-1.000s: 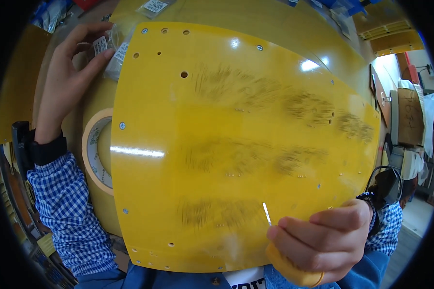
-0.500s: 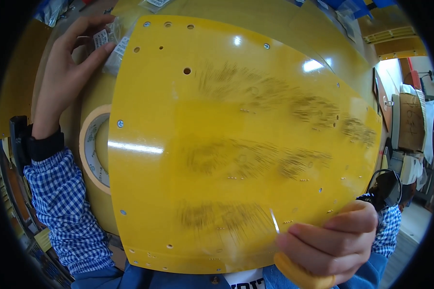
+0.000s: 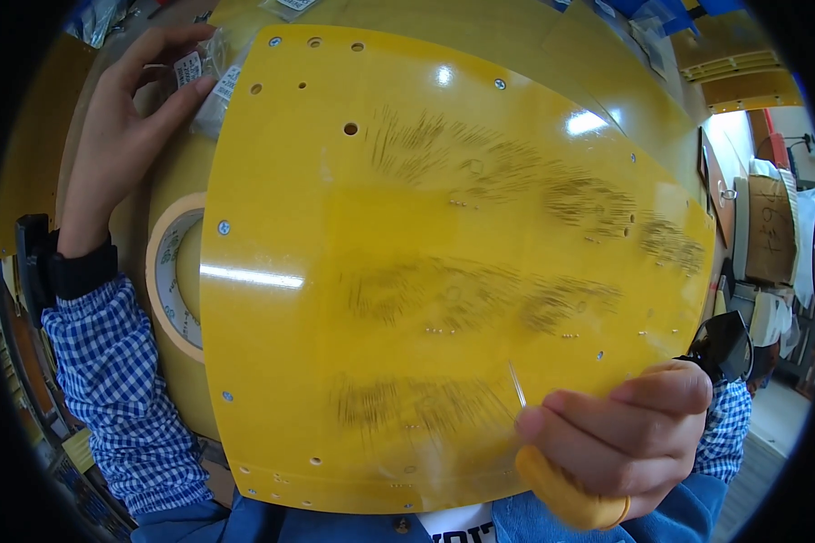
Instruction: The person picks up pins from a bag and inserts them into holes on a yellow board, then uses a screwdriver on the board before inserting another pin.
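panel: a large glossy yellow flat panel [image 3: 444, 262] fills most of the view – drilled holes and small screws along its edges, three bands of dark scratch marks across its face.
right hand: the right hand [image 3: 620, 443] is closed around the yellow handle of a thin-bladed tool [image 3: 566, 493] at the panel's lower right edge; the thin metal tip [image 3: 516, 385] rests against the panel face near the lowest band of marks.
left hand: the left hand [image 3: 122, 136] lies at the panel's upper left corner, fingers loosely spread and touching small clear plastic bags with white labels [image 3: 210, 86]; it grips nothing firmly.
tape: a wide roll of cream masking tape [image 3: 174, 281] lies on the yellow table [image 3: 516, 36], partly hidden under the panel's left edge.
sleeves: blue-and-white checked shirt sleeves [image 3: 113, 380] – a black watch strap [image 3: 81, 271] on the left wrist.
background: cardboard boxes [image 3: 770, 226] stand at far right.
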Available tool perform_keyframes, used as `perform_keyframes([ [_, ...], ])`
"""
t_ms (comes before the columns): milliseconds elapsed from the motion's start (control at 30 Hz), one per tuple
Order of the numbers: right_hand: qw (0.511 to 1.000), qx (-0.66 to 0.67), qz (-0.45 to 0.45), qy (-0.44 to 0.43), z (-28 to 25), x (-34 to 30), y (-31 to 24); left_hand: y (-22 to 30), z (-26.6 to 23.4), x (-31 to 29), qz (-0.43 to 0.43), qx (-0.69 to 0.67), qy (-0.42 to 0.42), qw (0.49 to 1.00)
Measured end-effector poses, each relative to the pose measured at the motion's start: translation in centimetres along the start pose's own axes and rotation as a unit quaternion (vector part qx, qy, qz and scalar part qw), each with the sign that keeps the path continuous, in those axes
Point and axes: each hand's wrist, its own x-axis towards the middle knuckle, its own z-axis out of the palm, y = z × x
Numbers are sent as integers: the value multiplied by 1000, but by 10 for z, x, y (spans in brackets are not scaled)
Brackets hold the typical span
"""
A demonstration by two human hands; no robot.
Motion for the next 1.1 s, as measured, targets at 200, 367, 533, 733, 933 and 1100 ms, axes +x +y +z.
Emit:
perform_keyframes([
  [200,999,38,-2,29,-3,2,-1,-1,-3,-1,3,9,-7,1000],
  [367,996,53,-63,14,-4,-1,3,1,0,3,5,8,-4,1000],
  [533,1000,21,-17,-9,-8,3,0,0,-2,0,4,7,-6,1000],
  [733,999,-23,28,-12,-5,0,-14,6,-1,4,-13,-10,-12,1000],
  [933,997,66,29,-36,-4,1,2,2,-3,-3,-9,3,-14,1000],
  [1100,995,83,7,-59,-11,1,-5,0,0,2,7,-14,2,1000],
])
